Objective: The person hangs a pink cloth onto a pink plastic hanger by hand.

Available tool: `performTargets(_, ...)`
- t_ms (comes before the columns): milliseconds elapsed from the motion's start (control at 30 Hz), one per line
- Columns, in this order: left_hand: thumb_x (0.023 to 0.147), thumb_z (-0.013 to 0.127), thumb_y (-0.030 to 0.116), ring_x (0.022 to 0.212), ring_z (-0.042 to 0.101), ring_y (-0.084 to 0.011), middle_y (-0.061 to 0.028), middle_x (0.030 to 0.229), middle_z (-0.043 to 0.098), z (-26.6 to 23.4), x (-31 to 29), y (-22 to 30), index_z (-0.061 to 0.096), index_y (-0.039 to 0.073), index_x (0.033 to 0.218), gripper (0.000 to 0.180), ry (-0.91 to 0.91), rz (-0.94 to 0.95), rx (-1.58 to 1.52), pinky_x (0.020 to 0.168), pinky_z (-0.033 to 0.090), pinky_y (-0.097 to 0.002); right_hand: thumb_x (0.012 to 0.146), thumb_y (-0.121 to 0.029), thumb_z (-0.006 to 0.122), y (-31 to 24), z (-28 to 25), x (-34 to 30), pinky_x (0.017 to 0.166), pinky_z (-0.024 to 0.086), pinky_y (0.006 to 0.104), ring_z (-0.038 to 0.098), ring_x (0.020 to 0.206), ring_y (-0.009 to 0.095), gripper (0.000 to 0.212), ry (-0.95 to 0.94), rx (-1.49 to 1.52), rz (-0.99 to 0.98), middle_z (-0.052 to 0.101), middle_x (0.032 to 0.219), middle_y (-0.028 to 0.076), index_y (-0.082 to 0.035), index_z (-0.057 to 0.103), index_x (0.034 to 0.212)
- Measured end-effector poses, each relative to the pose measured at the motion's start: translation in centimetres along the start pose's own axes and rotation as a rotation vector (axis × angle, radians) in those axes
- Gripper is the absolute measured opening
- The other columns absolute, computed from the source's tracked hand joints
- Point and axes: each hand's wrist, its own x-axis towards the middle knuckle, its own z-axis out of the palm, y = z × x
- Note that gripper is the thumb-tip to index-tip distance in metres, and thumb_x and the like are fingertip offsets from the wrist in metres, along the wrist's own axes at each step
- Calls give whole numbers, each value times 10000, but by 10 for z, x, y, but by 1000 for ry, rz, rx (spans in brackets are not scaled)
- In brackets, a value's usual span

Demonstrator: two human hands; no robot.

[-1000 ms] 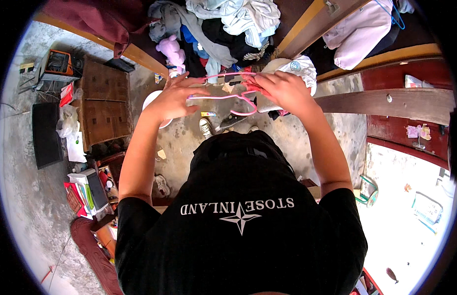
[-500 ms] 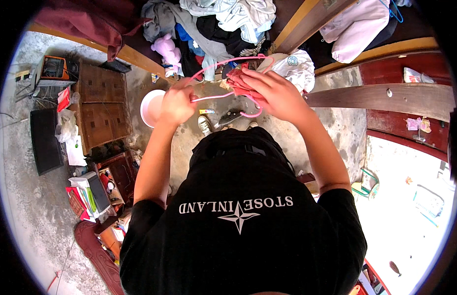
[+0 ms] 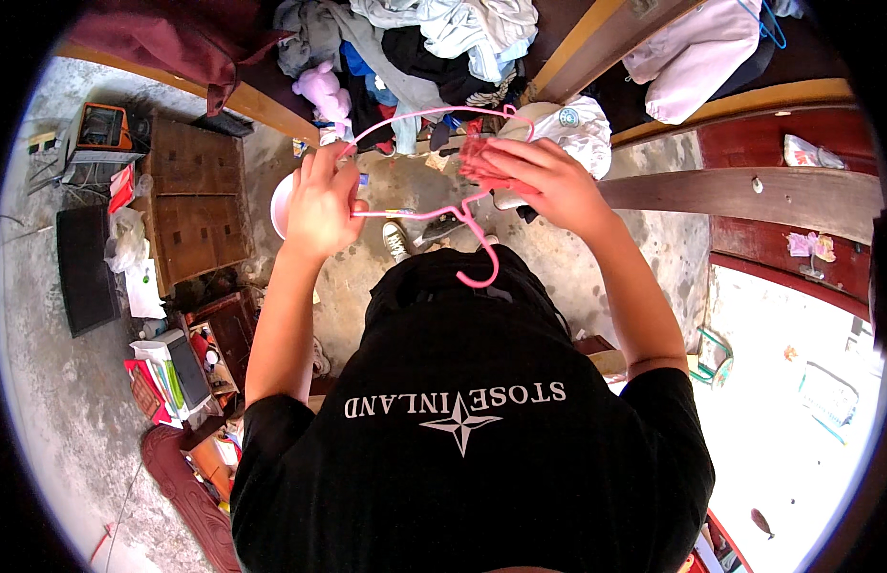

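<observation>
My left hand (image 3: 327, 202) is closed around the left end of a pink clothes hanger (image 3: 476, 229). The hanger's hook points down toward my shirt. Bunched in my right hand (image 3: 550, 183) is a crumpled red cloth (image 3: 480, 160); it lies against the right end of the hanger, and the fingers partly cover it. The cloth looks blurred, and I cannot tell whether it wraps round the hanger. Beyond both hands lies a heap of clothes (image 3: 434, 62), with a pink plush toy (image 3: 321, 91) at its left.
A pale round container (image 3: 282, 205) stands behind my left hand. At left are a brown wooden cabinet (image 3: 197, 201) and a dark flat panel (image 3: 87, 272). A wooden beam (image 3: 739, 198) runs across the right side. White clothing (image 3: 582, 134) hangs near my right hand.
The hanger has turned so that its hook swings down toward my body. My left hand has rotated with it, and the red cloth has shifted slightly right with my right hand.
</observation>
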Motion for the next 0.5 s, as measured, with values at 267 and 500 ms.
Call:
performTargets(267,671,618,85,1017,531,-372,-165,1260,546,7,-21,-14,554,40,765,122,-17,-13,-111,871,439,-483,742,-94,767,27,7,-13,835,544,356,613,932,277,578,73,-281,89,617,1348,11,-150,639,1302)
performTargets(500,683,610,44,1081,514,-371,-155,1237,526,30,-13,-5,574,53,826,148,-83,-117,7,871,431,-480,690,-38,787,-58,7,13,858,504,375,600,1008,279,599,76,141,-10,603,1377,32,-133,681,1271)
